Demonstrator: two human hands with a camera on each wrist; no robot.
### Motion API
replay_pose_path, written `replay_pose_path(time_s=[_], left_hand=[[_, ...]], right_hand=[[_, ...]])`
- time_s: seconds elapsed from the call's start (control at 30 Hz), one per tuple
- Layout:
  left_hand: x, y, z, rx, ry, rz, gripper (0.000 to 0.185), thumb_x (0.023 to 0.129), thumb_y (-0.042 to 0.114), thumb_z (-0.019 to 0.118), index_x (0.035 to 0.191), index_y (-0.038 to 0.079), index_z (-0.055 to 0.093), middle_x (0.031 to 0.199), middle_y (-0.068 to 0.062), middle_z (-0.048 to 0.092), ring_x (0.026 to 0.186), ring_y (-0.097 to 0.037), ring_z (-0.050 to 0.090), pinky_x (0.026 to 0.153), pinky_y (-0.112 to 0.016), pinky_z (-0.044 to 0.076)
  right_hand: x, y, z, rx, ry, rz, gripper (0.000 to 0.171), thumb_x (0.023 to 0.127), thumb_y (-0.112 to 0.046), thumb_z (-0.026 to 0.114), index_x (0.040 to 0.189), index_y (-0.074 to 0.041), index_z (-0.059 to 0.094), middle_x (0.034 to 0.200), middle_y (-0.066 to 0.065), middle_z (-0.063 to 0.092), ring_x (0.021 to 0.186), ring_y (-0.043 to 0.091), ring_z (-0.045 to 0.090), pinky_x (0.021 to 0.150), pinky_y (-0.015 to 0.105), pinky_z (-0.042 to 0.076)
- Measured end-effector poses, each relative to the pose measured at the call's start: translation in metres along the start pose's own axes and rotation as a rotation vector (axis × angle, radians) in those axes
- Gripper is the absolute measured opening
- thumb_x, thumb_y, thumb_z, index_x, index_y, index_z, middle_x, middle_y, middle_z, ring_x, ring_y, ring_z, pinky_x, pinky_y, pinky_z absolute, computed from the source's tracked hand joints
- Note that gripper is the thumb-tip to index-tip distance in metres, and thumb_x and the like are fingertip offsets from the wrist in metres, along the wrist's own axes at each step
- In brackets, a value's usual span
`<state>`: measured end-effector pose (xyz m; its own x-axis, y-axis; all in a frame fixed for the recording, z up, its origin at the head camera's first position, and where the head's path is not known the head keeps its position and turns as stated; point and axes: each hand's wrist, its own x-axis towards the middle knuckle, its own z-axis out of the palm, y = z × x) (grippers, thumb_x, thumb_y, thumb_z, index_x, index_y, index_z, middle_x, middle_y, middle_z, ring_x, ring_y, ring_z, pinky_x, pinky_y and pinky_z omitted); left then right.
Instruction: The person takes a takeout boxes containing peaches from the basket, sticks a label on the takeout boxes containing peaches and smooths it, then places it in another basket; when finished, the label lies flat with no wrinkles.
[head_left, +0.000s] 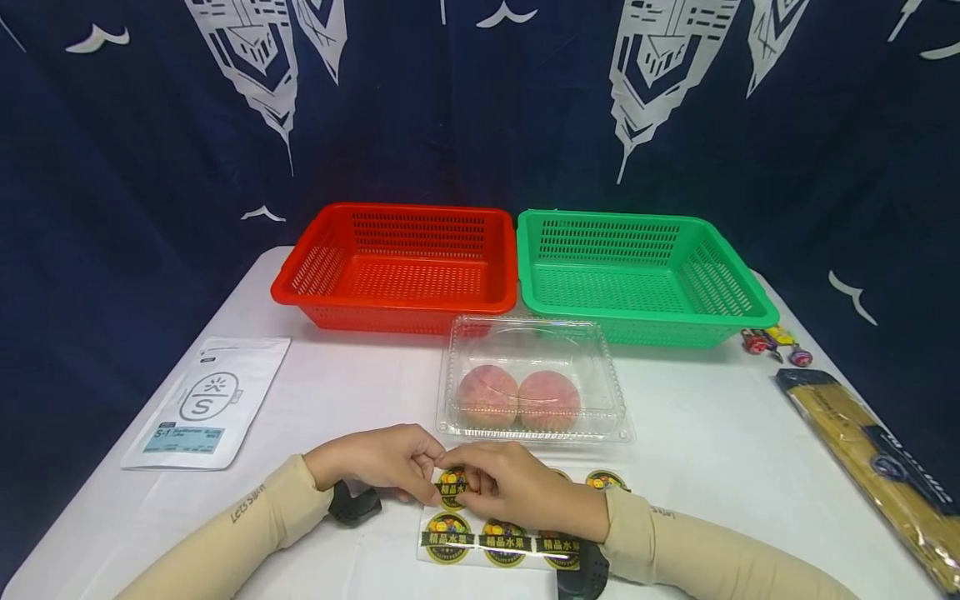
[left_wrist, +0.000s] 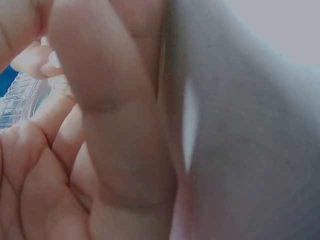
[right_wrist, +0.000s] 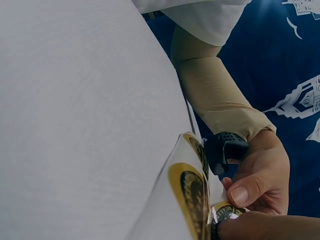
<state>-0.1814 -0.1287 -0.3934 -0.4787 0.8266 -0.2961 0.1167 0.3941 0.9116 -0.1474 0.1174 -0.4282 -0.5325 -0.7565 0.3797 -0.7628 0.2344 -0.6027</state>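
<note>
Head view, lower centre of frame: both hands meet over a sticker sheet (head_left: 495, 533) lying on the white worktop (head_left: 360, 392). Left hand (head_left: 378, 467) has fingers curled, thumb and forefinger pinching at the sheet's upper left edge. Right hand (head_left: 517, 487) also curled, fingertips pinching a round sticker (head_left: 452, 486) at the same spot; the two hands touch there. Whether the sticker is lifted off the backing cannot be told from above.

Right wrist view: sheet (right_wrist: 175, 200) curls up off the worktop at lower centre; gold-rimmed stickers show on it. The left hand's thumb (right_wrist: 245, 192) presses near the sheet's edge at lower right, one sticker (right_wrist: 225, 212) just below it.

Left wrist view: mostly blurred fingers (left_wrist: 110, 100) close to the lens, curled; white worktop fills the right side.

Just above the hands in the head view, centre of frame: a clear clamshell box (head_left: 534, 379), lid closed, two pinkish round fruits (head_left: 517, 398) side by side inside. Behind it, upper centre: a red basket (head_left: 397, 267) on the left and a green basket (head_left: 645, 275) on the right, rims touching. Left of frame: a white pouch (head_left: 210, 400) lying flat. Right edge: a spaghetti pack (head_left: 877, 467) lying diagonal, a few wrapped sweets (head_left: 772, 343) above it. Dark blue printed cloth (head_left: 480, 108) hangs behind.
</note>
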Motion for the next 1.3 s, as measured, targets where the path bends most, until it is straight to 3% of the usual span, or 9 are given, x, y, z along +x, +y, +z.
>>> replay_pose_path(time_s=[0.2,0.37,0.53,0.87,1.07,1.3], left_hand=[[0.001,-0.001,0.001,0.006,0.022,0.008,0.008,0.089,-0.005,0.077,0.095,-0.002,0.073,0.062,0.01,0.058,0.055,0.0,0.046,0.053,-0.014,0.032],[0.002,-0.003,0.001,0.014,0.024,0.009,0.008,0.089,-0.004,0.077,0.096,-0.002,0.075,0.062,0.01,0.058,0.056,0.0,0.047,0.054,-0.015,0.033],[0.002,-0.003,0.001,0.018,0.005,0.007,0.009,0.089,-0.004,0.078,0.097,-0.003,0.075,0.063,0.01,0.059,0.056,0.001,0.044,0.053,-0.015,0.031],[0.003,-0.003,0.0,0.034,-0.018,0.015,0.008,0.089,-0.004,0.078,0.092,0.0,0.073,0.063,0.011,0.058,0.056,0.002,0.041,0.052,-0.015,0.028],[0.002,-0.004,-0.001,0.005,-0.036,0.014,0.011,0.088,-0.006,0.078,0.09,0.0,0.07,0.064,0.01,0.059,0.056,0.002,0.042,0.053,-0.015,0.03],[0.002,-0.005,-0.003,-0.016,-0.038,-0.005,0.026,0.089,-0.006,0.079,0.081,0.009,0.06,0.064,0.009,0.059,0.055,0.0,0.045,0.054,-0.015,0.035]], right_hand=[[0.0,-0.001,0.0,-0.047,0.004,0.015,0.035,0.089,0.004,0.083,0.116,-0.006,0.064,0.075,-0.005,0.058,0.067,-0.011,0.044,0.058,0.011,0.047],[0.0,-0.005,-0.001,-0.141,-0.008,0.038,0.035,0.09,-0.004,0.086,0.115,-0.008,0.061,0.072,-0.008,0.054,0.065,-0.011,0.039,0.061,0.01,0.045],[0.0,-0.009,-0.003,-0.201,-0.011,0.047,0.037,0.091,-0.009,0.087,0.114,-0.009,0.059,0.069,-0.011,0.049,0.064,-0.01,0.038,0.061,0.009,0.042],[-0.002,-0.013,-0.003,-0.275,0.044,0.033,0.036,0.089,-0.017,0.091,0.097,-0.013,0.056,0.067,-0.012,0.049,0.062,-0.011,0.036,0.056,0.009,0.036],[-0.003,-0.014,-0.003,-0.219,0.063,0.07,0.032,0.089,-0.012,0.09,0.087,-0.014,0.058,0.068,-0.012,0.05,0.063,-0.011,0.037,0.055,0.009,0.038],[-0.003,-0.021,-0.015,-0.179,-0.03,0.121,0.028,0.092,-0.007,0.086,0.085,-0.015,0.06,0.076,-0.011,0.051,0.068,-0.007,0.039,0.059,0.013,0.042]])
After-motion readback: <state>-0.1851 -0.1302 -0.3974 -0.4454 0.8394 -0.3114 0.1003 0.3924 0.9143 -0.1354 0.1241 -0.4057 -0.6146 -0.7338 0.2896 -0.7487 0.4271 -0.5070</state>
